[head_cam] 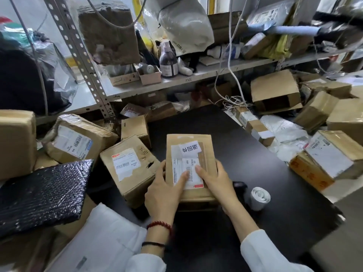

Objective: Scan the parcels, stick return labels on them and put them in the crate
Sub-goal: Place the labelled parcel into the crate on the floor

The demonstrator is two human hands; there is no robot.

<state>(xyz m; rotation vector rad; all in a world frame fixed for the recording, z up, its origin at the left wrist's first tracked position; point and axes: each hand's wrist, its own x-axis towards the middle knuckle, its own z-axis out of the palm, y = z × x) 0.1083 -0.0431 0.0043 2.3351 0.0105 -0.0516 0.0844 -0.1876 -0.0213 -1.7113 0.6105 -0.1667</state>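
A brown cardboard parcel (206, 150) lies on the black table (255, 173) in front of me, with a white shipping label and a white return label (190, 149) stuck across its top. My left hand (165, 191) holds its left side, the thumb along the edge and fingers flat on the shipping label. My right hand (214, 179) grips the right side, index finger resting on the label. A roll of white labels (259, 197) stands to the right of my right wrist. A black scanner (240, 187) lies partly hidden behind that wrist. No crate is in view.
Several labelled cardboard parcels (127, 165) pile up at the left, with a black bubble-wrap package (41, 195) and a white mailer bag (102, 244). More boxes (330, 160) crowd the right. A metal shelf (176, 79) with bottles and hanging cables stands behind the table.
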